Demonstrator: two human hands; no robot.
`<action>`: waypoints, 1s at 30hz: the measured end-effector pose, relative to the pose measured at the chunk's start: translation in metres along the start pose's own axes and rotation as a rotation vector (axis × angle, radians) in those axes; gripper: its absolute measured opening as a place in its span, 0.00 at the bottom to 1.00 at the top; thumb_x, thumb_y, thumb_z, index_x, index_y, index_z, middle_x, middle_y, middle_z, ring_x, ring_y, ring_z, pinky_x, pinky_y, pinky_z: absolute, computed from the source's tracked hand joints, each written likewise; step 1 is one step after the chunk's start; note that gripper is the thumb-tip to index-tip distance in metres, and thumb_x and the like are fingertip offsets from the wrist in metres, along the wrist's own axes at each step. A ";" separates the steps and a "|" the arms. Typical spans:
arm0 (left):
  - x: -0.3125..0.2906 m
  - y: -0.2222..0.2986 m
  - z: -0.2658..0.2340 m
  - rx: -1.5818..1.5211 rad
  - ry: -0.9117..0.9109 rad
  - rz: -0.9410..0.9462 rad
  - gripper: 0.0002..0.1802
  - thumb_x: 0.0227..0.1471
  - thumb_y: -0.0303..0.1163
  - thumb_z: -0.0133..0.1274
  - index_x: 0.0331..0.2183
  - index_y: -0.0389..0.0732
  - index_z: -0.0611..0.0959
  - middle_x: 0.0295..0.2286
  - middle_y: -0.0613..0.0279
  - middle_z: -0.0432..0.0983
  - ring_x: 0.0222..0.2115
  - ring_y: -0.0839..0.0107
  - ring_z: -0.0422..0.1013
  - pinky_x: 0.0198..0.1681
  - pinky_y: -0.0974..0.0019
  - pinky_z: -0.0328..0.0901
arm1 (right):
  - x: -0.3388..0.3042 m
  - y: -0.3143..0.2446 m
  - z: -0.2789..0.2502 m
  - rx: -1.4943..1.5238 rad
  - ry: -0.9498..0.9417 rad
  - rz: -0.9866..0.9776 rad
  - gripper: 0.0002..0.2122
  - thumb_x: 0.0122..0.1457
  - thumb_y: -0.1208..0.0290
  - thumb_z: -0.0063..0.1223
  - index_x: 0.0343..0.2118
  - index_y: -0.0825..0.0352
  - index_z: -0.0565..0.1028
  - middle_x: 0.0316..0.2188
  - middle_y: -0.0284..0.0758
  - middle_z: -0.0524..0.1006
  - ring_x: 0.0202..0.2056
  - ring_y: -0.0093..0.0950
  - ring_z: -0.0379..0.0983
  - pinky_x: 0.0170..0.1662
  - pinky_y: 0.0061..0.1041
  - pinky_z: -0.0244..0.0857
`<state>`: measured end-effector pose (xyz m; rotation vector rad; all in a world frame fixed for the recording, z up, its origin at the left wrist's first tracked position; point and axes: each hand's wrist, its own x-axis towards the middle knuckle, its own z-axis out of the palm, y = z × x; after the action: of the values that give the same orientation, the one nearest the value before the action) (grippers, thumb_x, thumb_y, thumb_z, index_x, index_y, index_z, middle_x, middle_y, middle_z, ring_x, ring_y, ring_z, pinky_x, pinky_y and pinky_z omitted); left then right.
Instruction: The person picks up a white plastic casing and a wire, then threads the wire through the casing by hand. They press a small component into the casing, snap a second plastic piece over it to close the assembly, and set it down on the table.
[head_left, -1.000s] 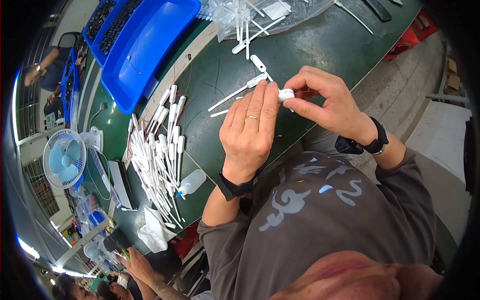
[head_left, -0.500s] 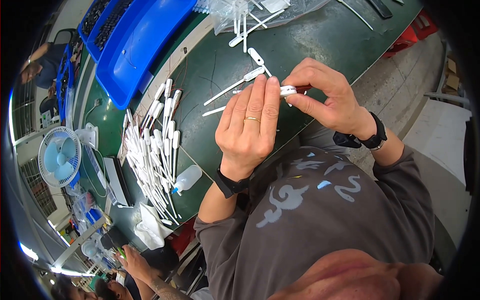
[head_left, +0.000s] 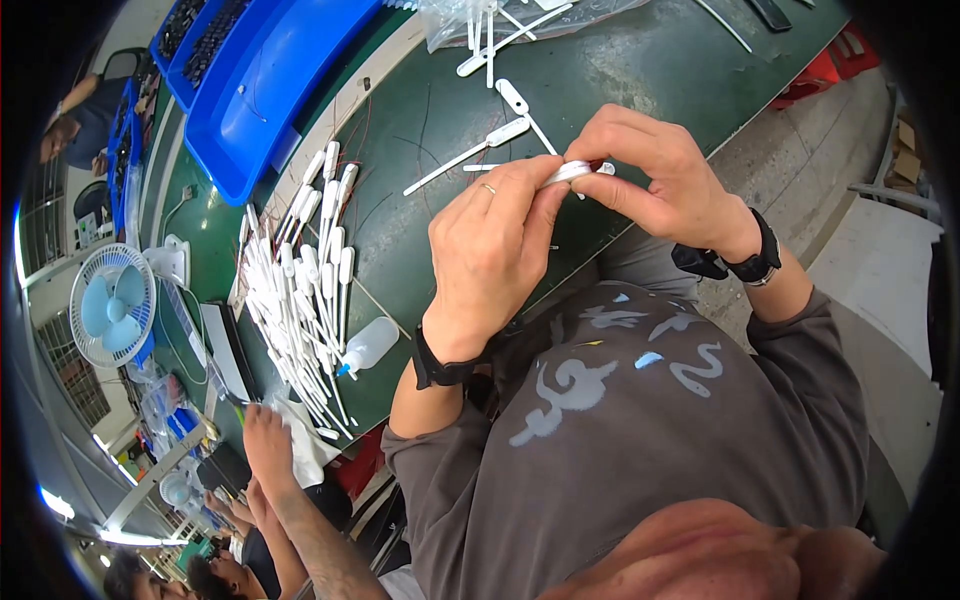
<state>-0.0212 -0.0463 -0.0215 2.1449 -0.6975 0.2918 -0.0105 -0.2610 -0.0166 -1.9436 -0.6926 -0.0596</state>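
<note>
A small white plastic case, rounded at its end, is pinched over the green table between my two hands. My left hand grips its left side with thumb and bent fingers. On the other side, the thumb and forefinger of my right hand press it; a bit of dark red shows beside those fingertips. My fingers hide much of the case. Just beyond my hands lie a long-stemmed white plastic piece and a white cover with a stem.
Many white stemmed pieces with thin wires lie heaped at left, beside a squeeze bottle. Farther off are a blue tray, a fan and a clear bag of white pieces. A co-worker's hand reaches in at lower left.
My left hand's fingers, earlier stretched out flat beside the case, have bent and now pinch it with the thumb. The co-worker's hand has moved up toward the table's edge.
</note>
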 end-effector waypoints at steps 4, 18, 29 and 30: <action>0.002 0.004 0.000 -0.175 0.005 -0.211 0.11 0.57 0.27 0.59 0.42 0.36 0.82 0.32 0.60 0.82 0.29 0.67 0.79 0.33 0.66 0.72 | 0.010 -0.002 -0.006 -0.140 0.174 -0.044 0.06 0.57 0.78 0.59 0.38 0.70 0.77 0.36 0.36 0.76 0.36 0.29 0.73 0.40 0.24 0.67; 0.006 -0.009 -0.010 -1.534 -0.236 -0.823 0.17 0.66 0.39 0.48 0.44 0.35 0.78 0.34 0.60 0.78 0.29 0.71 0.77 0.34 0.68 0.74 | 0.006 -0.004 0.022 0.525 0.151 0.226 0.11 0.67 0.74 0.49 0.48 0.71 0.79 0.46 0.33 0.76 0.47 0.23 0.73 0.53 0.23 0.65; 0.005 -0.010 -0.004 -1.733 -0.344 -0.858 0.17 0.66 0.38 0.48 0.44 0.32 0.77 0.32 0.58 0.77 0.25 0.71 0.76 0.28 0.67 0.75 | 0.006 0.010 0.010 0.742 -0.010 0.252 0.11 0.66 0.73 0.52 0.47 0.70 0.79 0.45 0.34 0.76 0.47 0.23 0.72 0.52 0.23 0.65; 0.006 -0.010 -0.004 -1.735 -0.357 -0.859 0.17 0.66 0.38 0.48 0.45 0.31 0.77 0.31 0.58 0.77 0.25 0.71 0.76 0.27 0.67 0.75 | 0.006 0.012 0.009 0.777 -0.037 0.238 0.11 0.66 0.73 0.52 0.47 0.70 0.79 0.45 0.34 0.75 0.47 0.23 0.72 0.52 0.23 0.65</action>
<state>-0.0109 -0.0406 -0.0230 0.5953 0.0166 -0.8850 -0.0016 -0.2548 -0.0284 -1.2608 -0.4110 0.3465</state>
